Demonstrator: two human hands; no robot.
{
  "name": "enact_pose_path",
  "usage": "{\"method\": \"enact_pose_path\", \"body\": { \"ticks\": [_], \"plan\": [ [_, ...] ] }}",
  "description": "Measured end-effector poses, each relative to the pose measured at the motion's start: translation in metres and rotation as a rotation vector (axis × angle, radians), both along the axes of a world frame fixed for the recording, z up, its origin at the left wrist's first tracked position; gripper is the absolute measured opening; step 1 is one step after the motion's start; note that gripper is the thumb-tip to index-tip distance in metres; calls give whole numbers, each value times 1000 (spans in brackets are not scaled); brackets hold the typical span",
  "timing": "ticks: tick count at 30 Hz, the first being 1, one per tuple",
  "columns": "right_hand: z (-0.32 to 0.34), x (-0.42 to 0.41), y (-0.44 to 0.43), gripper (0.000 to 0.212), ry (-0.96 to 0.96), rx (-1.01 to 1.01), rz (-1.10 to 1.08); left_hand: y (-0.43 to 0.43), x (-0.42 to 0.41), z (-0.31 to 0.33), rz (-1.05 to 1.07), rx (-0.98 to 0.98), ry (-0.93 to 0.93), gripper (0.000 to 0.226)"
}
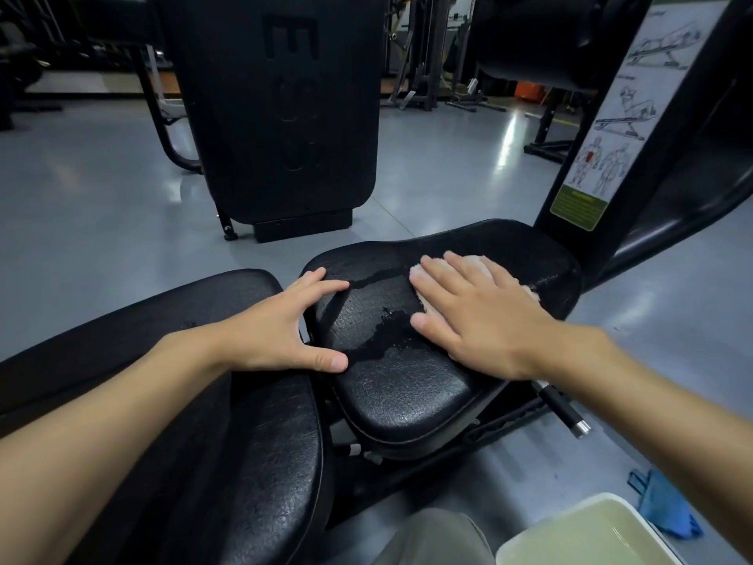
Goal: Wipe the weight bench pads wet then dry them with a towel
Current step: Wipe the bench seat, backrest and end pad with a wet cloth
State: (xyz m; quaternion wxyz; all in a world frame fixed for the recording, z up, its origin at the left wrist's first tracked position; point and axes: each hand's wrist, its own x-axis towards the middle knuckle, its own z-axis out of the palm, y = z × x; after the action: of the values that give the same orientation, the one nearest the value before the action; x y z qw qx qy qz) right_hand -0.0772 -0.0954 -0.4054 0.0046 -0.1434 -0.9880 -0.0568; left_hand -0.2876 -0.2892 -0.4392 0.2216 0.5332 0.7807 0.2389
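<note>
Presently, on my feed: right hand (476,320) flat on a cloth (495,263) atop the seat pad (403,385), left hand (281,332) at that pad's left edge.

I note the right hand's fingers lie straight and together, pressing the pale cloth onto the far right part of the seat pad. The left hand is spread wide, thumb on the pad's near-left rim, fingertips on its far-left rim, holding nothing. A dark wet streak (387,332) runs across the pad's middle, between the two hands. Left of the seat pad lies the longer back pad (252,462), under the left forearm. Right of the seat pad and nearer me, a blue cloth (668,511) lies on the floor (81,189) beside a tub (635,517) of cloudy liquid.
</note>
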Motion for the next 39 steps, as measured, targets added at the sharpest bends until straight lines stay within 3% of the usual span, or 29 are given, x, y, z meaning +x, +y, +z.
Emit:
{"method": "enact_pose_path", "body": {
  "ticks": [6, 12, 19, 24, 29, 36, 39],
  "plan": [
    [-15, 44, -16, 74, 28, 92, 45, -8, 7, -7, 97, -23, 182, 107],
    [-9, 27, -14, 79, 19, 27, 38, -11, 10, -4, 119, -34, 175, 111],
    [2, -38, 3, 78, -47, -49, 1, -13, 8, -6, 97, -32, 188, 115],
    [-2, -103, 26, 73, -50, -26, -14, -13, 5, -10, 111, -42, 202, 134],
    [0, -145, 33, 70, -104, -59, -70, -12, 3, -14, 118, -22, 225, 138],
    [-1, -93, 9, 70, -70, -28, 15, -13, 4, -14, 128, -19, 229, 142],
    [-1, -56, -9, 80, -45, -6, 51, -13, 4, -14, 132, -21, 237, 143]
  ]
}}
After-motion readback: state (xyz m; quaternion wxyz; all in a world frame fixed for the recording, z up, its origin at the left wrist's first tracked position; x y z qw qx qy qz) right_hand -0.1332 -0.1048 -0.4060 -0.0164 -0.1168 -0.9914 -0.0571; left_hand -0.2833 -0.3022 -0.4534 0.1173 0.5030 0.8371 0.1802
